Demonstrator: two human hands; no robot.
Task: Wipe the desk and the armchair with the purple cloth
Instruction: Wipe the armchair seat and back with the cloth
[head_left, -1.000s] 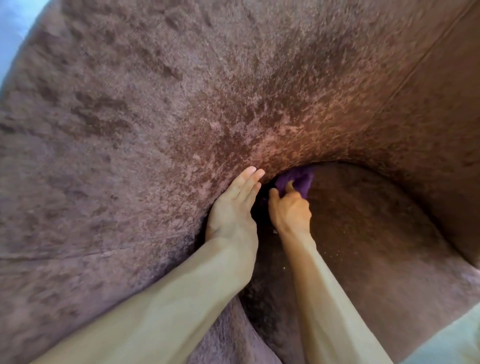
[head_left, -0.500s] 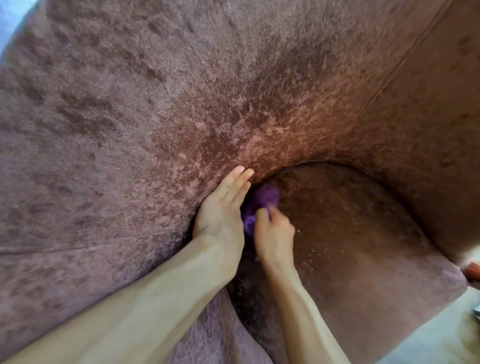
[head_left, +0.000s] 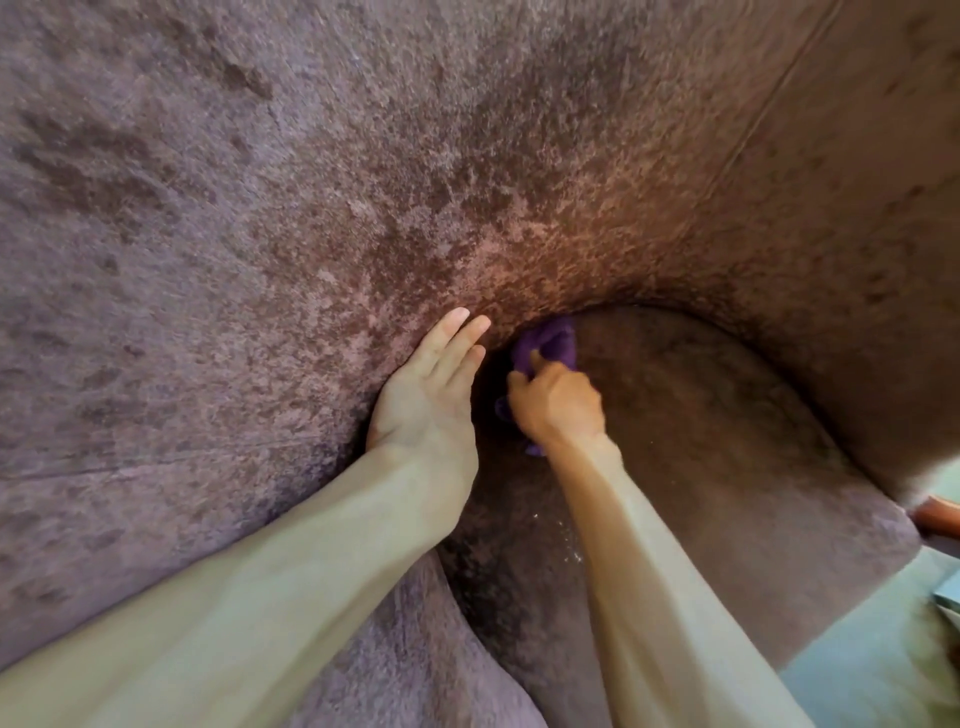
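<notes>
Your right hand (head_left: 558, 405) has its grip clamped on the purple cloth (head_left: 550, 340), pressed into the armchair (head_left: 260, 208) seat crease. Your left hand (head_left: 426, 395) lies flat, fingers apart, against the backrest.

Pale floor (head_left: 872, 670) at the lower right; a reddish-brown wooden piece (head_left: 937, 515) above it.

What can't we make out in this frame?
Head view only:
- purple cloth: mostly covered by the right hand; its size and folds are hidden.
- Crevice between armchair back and seat: dark, contents unreadable beside the left hand.
- Desk: not in frame.
- Reddish-brown object: cut off by the right edge, unidentifiable.
- Seat specks: too small to identify.
</notes>
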